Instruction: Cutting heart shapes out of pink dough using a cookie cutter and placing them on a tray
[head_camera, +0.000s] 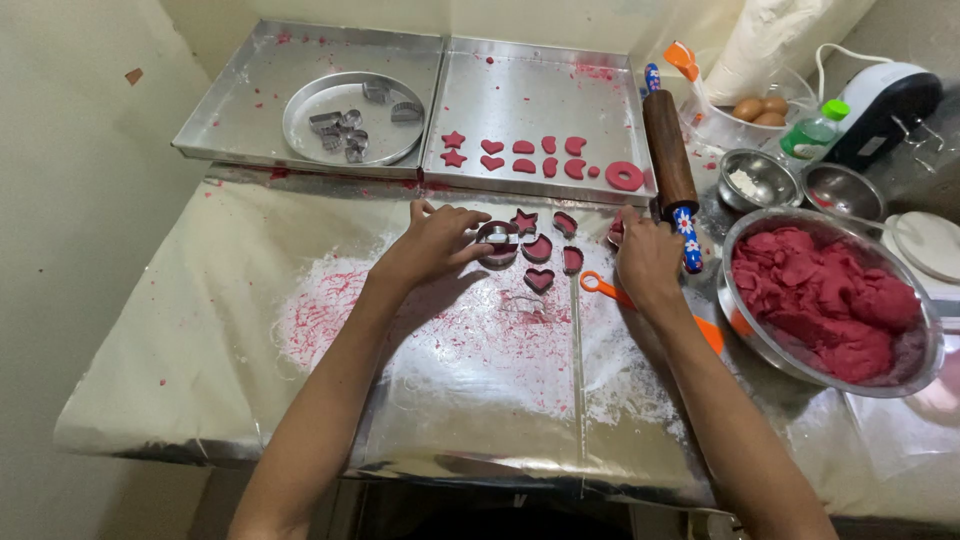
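Dough shapes (540, 262) in red lay cut on the foil-covered counter (470, 400), at twelve o'clock from the floured patch. Going left to right: a tray (240, 120) at eleven o'clock held a round pan of spare cutters (345, 125). The second tray (540, 90) carried one short row of finished stars, hearts, half-moons and a ring (625, 176), with most of it bare. The left hand (435, 243) pinched a metal cutter (497, 238) pressed on the counter. The right hand (648, 258) curled over a piece at its fingertips; whether it gripped, I could not tell. At three o'clock a bowl (760, 345) stood heaped with dough (830, 300), so, by my judgement, much remained to cut.
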